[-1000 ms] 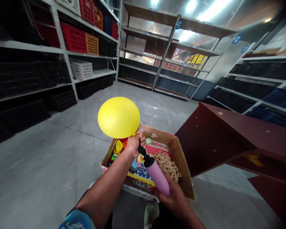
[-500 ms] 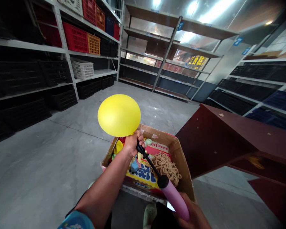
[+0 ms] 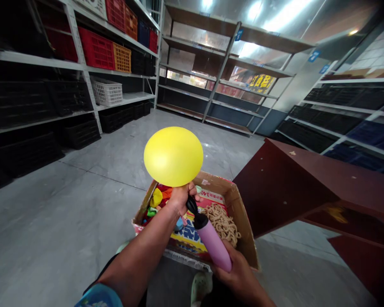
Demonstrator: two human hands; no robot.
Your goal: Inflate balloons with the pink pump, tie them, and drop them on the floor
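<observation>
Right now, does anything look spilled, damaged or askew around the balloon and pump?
Nothing stands out. The yellow balloon is round and whole, its neck pinched onto the pink pump by the left hand; the right hand grips the pump's barrel. The cardboard box sits upright with its contents inside.

Overhead, long white ceiling strip lights point(image 3: 277, 19) burn out into glare, and the smooth grey concrete floor point(image 3: 67, 213) picks up their soft sheen. The stacked black plastic crates point(image 3: 22, 102) on the left sink into deep shadow. The grey metal shelf posts point(image 3: 220, 70) bow outward and the picture's corners darken. The round yellow rubber balloon point(image 3: 173, 155) and pink plastic hand pump point(image 3: 214, 249) are sharp and evenly lit.
</observation>
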